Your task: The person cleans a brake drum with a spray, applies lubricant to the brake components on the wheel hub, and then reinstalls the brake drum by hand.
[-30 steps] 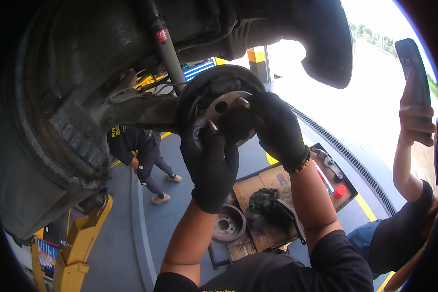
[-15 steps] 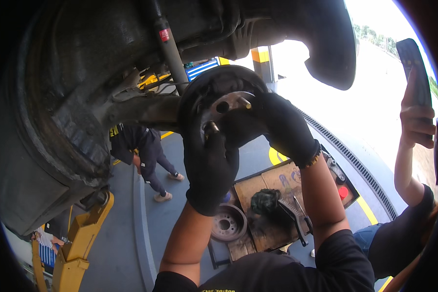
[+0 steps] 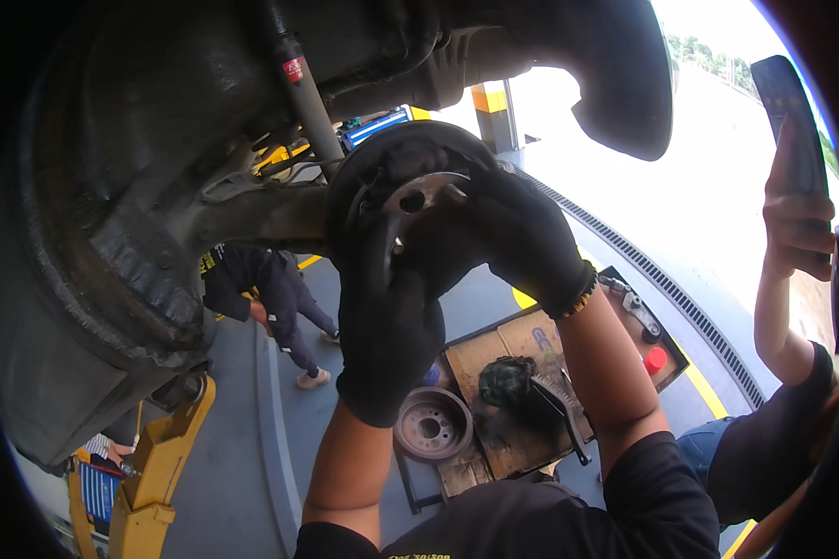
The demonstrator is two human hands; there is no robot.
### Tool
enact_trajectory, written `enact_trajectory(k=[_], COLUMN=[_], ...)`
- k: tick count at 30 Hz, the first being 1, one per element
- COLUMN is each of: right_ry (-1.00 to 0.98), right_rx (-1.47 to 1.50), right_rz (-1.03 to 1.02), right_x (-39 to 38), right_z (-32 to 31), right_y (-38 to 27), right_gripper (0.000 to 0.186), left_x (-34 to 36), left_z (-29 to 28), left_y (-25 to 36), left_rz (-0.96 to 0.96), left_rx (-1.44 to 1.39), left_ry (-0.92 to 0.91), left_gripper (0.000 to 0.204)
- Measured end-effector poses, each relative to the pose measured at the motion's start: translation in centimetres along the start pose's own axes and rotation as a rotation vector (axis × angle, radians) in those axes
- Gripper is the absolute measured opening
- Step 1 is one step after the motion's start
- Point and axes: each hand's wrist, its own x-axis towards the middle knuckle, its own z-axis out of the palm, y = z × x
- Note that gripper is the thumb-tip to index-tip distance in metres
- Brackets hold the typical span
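Overhead, a drum brake assembly point(image 3: 382, 163) with a round dark backing plate sits at the end of the axle point(image 3: 275, 212). Its metal hub flange point(image 3: 429, 186) shows a round hole and wheel studs. My left hand point(image 3: 391, 326), in a black glove, is closed around the lower left of the assembly, thumb side near a stud. From the right, my gloved right hand point(image 3: 531, 233) curls against the flange's right side and covers part of it. The fingertips of both hands are lost in the dark; any small part between them cannot be made out.
Below stands a cart with cardboard point(image 3: 522, 340), bearing a brake drum point(image 3: 433, 426), a dark rag point(image 3: 508, 382), a brush point(image 3: 557, 401) and a red cap point(image 3: 655, 360). A person holds a phone point(image 3: 792, 121) at right; another person point(image 3: 270, 298) bends at left. A yellow lift arm point(image 3: 163, 466) stands lower left.
My view has shifted slightly, so the brake assembly sits further left. My right hand has moved in over the flange, covering a stud; my left hand stays on the lower left.
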Motion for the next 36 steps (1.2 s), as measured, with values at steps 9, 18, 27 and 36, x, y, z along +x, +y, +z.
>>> enact_trajectory(k=[9, 18, 27, 36], right_ry=[-0.06, -0.06, -0.079, -0.237], right_rx=[-0.161, -0.137, -0.03, 0.22], right_rz=[-0.02, 0.032, 0.146, 0.04], right_x=[-0.3, -0.4, -1.3, -6.6], right_z=[0.0, 0.3, 0.3, -4.3], right_y=[0.3, -0.4, -0.8, 0.0], right_gripper=[0.046, 0.048, 0.058, 0.009], left_x=[1.1, -0.3, 1.9, -1.4], left_z=[-1.0, 1.3, 0.2, -0.4], left_y=[0.5, -0.7, 0.7, -1.3], left_rz=[0.055, -0.059, -0.003, -0.105], left_rx=[0.04, -0.102, 0.003, -0.209], left_ry=[-0.101, 0.091, -0.004, 0.106], left_gripper=[0.012, 0.022, 0.011, 0.045])
